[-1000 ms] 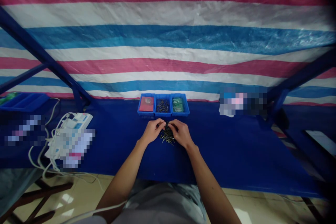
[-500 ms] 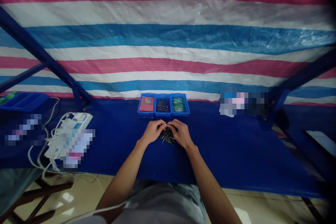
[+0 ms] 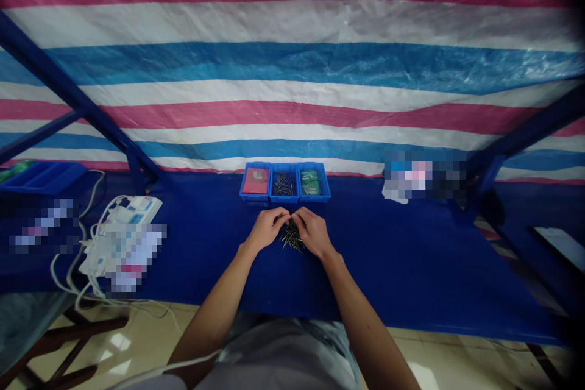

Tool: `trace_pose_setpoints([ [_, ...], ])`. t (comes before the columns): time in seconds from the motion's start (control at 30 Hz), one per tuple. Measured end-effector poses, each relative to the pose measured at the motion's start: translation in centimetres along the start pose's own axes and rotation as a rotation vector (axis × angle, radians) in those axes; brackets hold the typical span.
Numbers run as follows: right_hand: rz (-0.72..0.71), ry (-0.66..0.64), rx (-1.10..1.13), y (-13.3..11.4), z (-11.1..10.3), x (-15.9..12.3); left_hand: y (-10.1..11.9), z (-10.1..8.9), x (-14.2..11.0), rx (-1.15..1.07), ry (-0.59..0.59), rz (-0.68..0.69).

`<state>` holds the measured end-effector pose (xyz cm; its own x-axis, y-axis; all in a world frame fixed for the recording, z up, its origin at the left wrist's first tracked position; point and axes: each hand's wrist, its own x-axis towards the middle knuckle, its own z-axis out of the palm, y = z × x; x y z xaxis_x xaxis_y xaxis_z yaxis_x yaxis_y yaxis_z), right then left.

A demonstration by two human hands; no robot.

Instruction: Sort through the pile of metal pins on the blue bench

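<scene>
A loose pile of thin metal screws or nails point(image 3: 292, 239) lies on the blue tabletop, too small to tell which. My left hand point(image 3: 269, 226) is at the pile's far left edge, thumb and fingers pinched together. From the right, my right hand point(image 3: 312, 228) meets it, its fingers also closed, the fingertips of both hands almost touching over the pile. Whatever is between the fingertips is too small to make out. Just beyond stand three joined blue bins: a left bin point(image 3: 255, 197) with a red packet, a middle bin point(image 3: 284, 198) with similar metal pieces, and a right bin point(image 3: 313, 198) with green-and-clear packets.
A white power strip point(image 3: 145, 212) with tangled cables point(image 3: 73, 280) lies to the left, beside a blurred-out item. Farther left is a blue tray point(image 3: 50, 178). Blurred objects sit at the back right. Striped sheeting point(image 3: 292, 91) hangs behind the blue table point(image 3: 411, 268).
Both hands stay over the pile. The right hand's fingers have shifted very slightly; the bins and pile look the same.
</scene>
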<state>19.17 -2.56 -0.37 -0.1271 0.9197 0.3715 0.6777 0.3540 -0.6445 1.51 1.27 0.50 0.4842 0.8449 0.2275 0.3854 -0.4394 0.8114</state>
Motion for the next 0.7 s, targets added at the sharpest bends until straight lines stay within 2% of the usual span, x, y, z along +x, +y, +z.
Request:
trace_pose_setpoints([
  [0.3,0.019,0.037,-0.075,0.8,0.5,0.2,0.1,0.0,-0.1,-0.014,-0.006,-0.01],
  [0.57,0.016,0.074,0.133,0.8,-0.4,0.1,-0.3,-0.1,0.0,-0.063,0.035,-0.023],
  [0.7,0.007,0.058,0.15,0.5,-0.2,0.1,-0.2,-0.1,0.0,-0.066,0.032,-0.031],
])
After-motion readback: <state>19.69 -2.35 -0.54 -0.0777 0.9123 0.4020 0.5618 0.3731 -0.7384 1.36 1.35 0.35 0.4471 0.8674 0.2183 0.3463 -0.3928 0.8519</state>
